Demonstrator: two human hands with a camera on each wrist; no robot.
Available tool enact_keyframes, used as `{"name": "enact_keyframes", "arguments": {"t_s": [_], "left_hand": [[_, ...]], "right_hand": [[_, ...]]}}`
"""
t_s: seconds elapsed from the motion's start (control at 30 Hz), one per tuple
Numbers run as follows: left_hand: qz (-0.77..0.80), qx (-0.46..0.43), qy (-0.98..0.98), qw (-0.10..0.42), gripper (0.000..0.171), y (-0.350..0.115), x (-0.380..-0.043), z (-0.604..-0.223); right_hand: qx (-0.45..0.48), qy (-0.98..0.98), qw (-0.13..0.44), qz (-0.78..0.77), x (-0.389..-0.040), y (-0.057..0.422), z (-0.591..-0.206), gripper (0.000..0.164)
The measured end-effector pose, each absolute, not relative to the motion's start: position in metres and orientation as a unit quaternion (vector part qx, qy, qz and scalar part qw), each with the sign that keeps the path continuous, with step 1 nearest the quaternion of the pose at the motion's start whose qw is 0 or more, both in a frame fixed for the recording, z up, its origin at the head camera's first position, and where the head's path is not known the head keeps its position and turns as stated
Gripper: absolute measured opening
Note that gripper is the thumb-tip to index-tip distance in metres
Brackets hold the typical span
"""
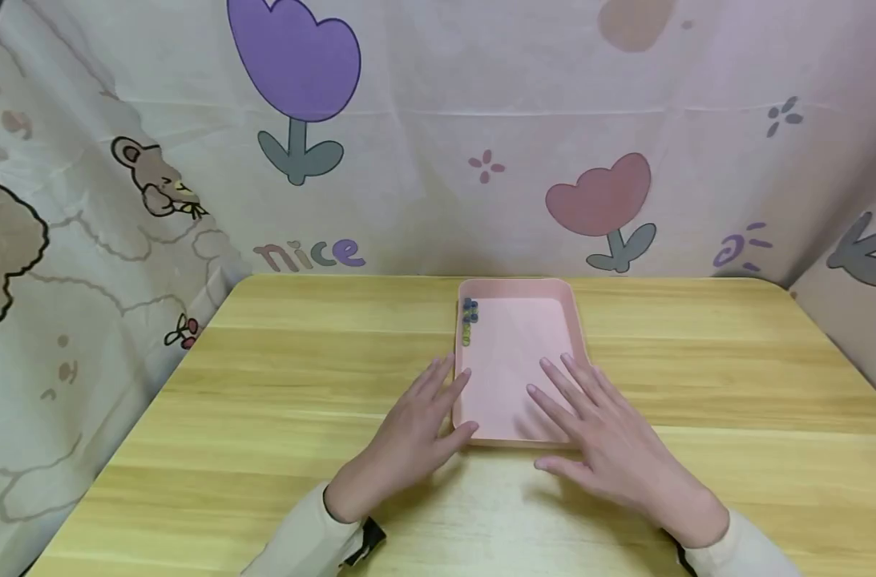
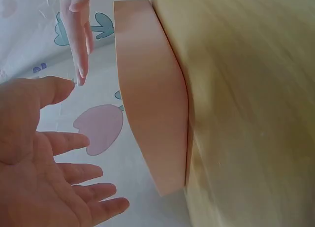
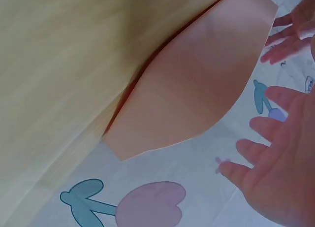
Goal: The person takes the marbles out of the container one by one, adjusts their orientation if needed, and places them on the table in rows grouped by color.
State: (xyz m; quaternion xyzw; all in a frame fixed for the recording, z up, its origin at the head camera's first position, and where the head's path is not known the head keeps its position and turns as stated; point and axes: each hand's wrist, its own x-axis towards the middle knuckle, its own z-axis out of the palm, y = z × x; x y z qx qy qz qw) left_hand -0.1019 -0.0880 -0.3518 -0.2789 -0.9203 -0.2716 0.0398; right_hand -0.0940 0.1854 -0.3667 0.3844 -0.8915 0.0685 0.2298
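Note:
A shallow pink tray [image 1: 517, 365] lies on the table. Small round beads [image 1: 470, 311], dark blue and yellow-green, are gathered along its left wall near the far corner. Over the tray's near left edge spreads my left hand [image 1: 416, 429], fingers apart and holding nothing. My right hand [image 1: 614, 449] hovers at the near right side, its fingers extended over the tray and its palm bare. Both wrist views show the tray's outer wall [image 2: 152, 94] beside the spread fingers; the beads are hidden behind that wall there.
The wooden table [image 1: 322, 369] has light yellow grain and rounded far corners. Behind it hangs a pale cloth [image 1: 423, 192] printed with flowers and the word "nice". Another stretch of printed cloth [image 1: 84, 264] borders the left side.

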Motion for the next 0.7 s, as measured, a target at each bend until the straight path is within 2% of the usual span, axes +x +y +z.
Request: {"name": "enact_keyframes", "arguments": {"t_s": [0.17, 0.3, 0.5, 0.7], "left_hand": [[-0.385, -0.211, -0.899, -0.014, 0.063, -0.081, -0.107, -0.351], [-0.490, -0.125, -0.861, -0.053, 0.064, -0.076, -0.116, -0.360], [-0.683, 0.007, -0.719, -0.130, 0.050, -0.077, -0.127, -0.383], [-0.699, 0.009, -0.700, -0.147, 0.044, -0.081, -0.126, -0.393]], "right_hand": [[0.344, -0.910, 0.195, 0.124, -0.094, 0.187, -0.362, 0.062], [0.310, -0.908, 0.198, 0.203, -0.094, 0.187, -0.361, 0.051], [0.263, -0.897, 0.178, 0.308, -0.095, 0.185, -0.358, 0.041], [0.238, -0.894, 0.143, 0.351, -0.099, 0.187, -0.357, 0.032]]}}
